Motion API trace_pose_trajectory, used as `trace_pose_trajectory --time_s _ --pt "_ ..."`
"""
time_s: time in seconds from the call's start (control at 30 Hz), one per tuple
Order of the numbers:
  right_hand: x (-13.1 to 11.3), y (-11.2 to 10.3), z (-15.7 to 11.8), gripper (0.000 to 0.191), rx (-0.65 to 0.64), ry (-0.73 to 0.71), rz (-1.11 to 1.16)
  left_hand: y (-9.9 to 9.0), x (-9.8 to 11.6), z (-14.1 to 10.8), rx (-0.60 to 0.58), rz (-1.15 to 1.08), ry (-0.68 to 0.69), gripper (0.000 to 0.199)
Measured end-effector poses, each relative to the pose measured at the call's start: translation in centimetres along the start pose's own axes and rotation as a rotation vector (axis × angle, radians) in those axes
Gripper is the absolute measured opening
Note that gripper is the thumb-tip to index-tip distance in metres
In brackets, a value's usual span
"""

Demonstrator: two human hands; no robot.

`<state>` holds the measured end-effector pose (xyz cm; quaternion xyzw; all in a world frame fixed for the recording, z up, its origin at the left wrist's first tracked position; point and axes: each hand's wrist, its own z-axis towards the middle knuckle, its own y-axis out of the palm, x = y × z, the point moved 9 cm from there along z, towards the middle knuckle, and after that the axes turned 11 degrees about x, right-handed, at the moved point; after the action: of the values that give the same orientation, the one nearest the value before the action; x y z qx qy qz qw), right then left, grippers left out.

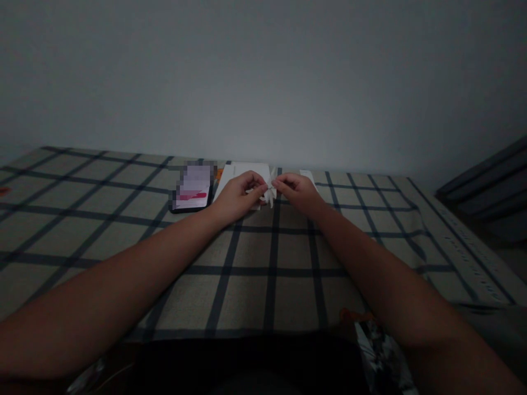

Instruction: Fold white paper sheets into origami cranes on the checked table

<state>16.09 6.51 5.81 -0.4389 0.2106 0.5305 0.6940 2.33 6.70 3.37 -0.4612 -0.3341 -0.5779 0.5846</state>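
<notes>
A small white piece, thin and crumpled like paper or ribbon, is held between both hands above the checked tablecloth. My left hand pinches its left side between thumb and fingers. On the other side my right hand pinches it with thumb and forefinger, the fingertips of both hands nearly touching. Behind and under my left hand lies a flat white box or sheet. Another white item shows partly behind my right hand. What the white piece is exactly is too small to tell.
A phone with a lit, blurred screen lies left of the hands. The checked cloth covers the table, which meets a grey wall. Dark striped fabric stands at the far right. A patterned bag-like item is below the front edge.
</notes>
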Motion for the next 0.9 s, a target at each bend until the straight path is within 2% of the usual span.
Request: trace_pose_trajectory --time_s 0.1,0.2,0.53,0.63,0.73,0.8,0.9 --pt "-0.2 0.2 -0.1 0.030 -0.003 -0.068 -0.055 -0.1 0.1 -0.1 0.001 0.033 -0.030 0.030" --pt "-0.1 0.1 -0.1 0.029 0.009 -0.076 -0.026 -0.5 0.4 -0.2 0.036 0.064 -0.035 0.033" --pt "0.9 0.2 0.0 0.027 -0.008 0.065 0.068 -1.3 0.2 -0.3 0.133 0.136 -0.003 0.033" --pt "1.5 0.7 0.0 0.027 -0.022 0.138 0.121 -1.4 0.7 -0.3 0.153 0.198 0.055 0.030" --pt "2.5 1.4 -0.2 0.028 -0.032 0.223 0.236 -1.3 1.1 -0.3 0.128 0.206 0.107 0.029" --pt "3.1 1.8 -0.3 0.032 -0.042 0.274 0.316 -1.0 1.3 -0.4 0.093 0.221 0.130 0.036" --pt "3.2 2.3 -0.4 0.035 -0.064 0.284 0.351 -0.9 1.8 -0.6 0.073 0.297 0.167 0.040"
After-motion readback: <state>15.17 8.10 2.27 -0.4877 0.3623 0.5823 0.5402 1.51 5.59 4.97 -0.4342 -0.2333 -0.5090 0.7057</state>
